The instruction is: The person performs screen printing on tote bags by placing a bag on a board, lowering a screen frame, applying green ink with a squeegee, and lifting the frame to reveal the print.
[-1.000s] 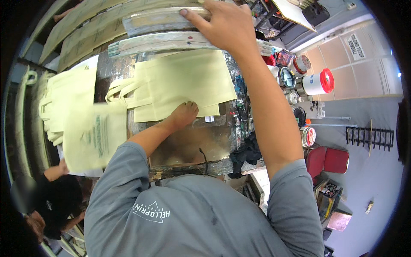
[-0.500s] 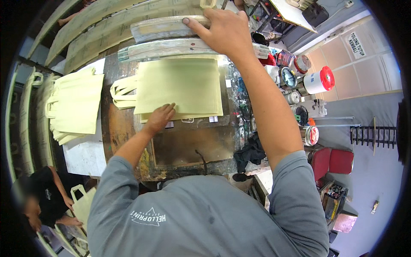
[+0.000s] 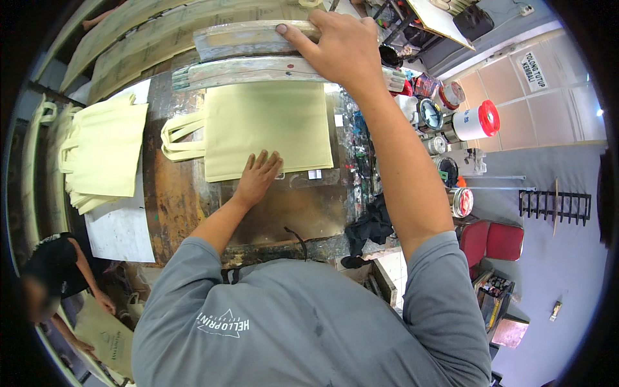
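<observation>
A pale yellow cloth tote bag (image 3: 267, 122) lies flat on the work board in front of me, its handles (image 3: 180, 137) pointing left. My left hand (image 3: 259, 174) rests on the bag's near edge, fingers stretched out and spread. My right hand (image 3: 338, 48) is at the far side, wrapped over the upper edge of a raised, paint-stained wooden frame (image 3: 255, 40), thumb on the near face. The fingers behind that edge are hidden. Just below it, a second stained bar (image 3: 245, 74) runs across beyond the bag.
A pile of similar yellow bags (image 3: 106, 151) lies on a white sheet to the left. Paint tubs and jars (image 3: 474, 122) line the right side, by a black cloth (image 3: 371, 229). At lower left a co-worker (image 3: 58, 271) handles a printed bag (image 3: 100, 332). Racks of bags stand far left.
My left hand has slid right along the near edge, its fingers spreading. The bag's near edge now looks even, where a lower layer stuck out before. My right hand keeps its hold.
</observation>
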`<state>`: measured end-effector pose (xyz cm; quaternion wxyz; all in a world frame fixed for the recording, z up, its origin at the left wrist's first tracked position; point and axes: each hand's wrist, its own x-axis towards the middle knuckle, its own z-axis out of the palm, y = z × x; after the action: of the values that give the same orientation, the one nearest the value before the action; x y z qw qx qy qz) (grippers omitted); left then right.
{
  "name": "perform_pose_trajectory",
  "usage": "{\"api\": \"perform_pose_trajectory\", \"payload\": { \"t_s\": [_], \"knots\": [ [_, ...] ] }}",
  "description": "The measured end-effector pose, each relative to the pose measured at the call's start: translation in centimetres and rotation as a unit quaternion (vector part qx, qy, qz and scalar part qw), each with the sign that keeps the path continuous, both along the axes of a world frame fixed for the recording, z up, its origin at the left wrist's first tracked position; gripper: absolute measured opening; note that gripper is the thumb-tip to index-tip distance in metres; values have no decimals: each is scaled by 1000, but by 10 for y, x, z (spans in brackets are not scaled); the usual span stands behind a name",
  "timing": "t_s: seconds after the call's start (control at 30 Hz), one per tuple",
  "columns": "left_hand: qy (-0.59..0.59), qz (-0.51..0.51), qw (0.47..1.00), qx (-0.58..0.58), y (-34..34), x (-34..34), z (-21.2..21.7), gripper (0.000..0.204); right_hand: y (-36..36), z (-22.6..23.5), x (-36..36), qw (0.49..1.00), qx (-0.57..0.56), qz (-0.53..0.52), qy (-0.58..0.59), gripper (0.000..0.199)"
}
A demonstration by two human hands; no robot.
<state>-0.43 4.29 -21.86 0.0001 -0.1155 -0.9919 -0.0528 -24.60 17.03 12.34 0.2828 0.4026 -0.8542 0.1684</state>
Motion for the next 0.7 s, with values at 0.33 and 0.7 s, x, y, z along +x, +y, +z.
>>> {"api": "perform_pose_trajectory", "payload": {
  "t_s": [0.33, 0.7],
  "knots": [
    [30, -8, 999, 30, 14, -16, -1, 56, -5, 6, 3, 999, -1, 8, -32, 63],
    [71, 123, 976, 168, -29, -256, 1, 81, -11, 14, -19, 999, -8, 20, -41, 64]
  ]
}}
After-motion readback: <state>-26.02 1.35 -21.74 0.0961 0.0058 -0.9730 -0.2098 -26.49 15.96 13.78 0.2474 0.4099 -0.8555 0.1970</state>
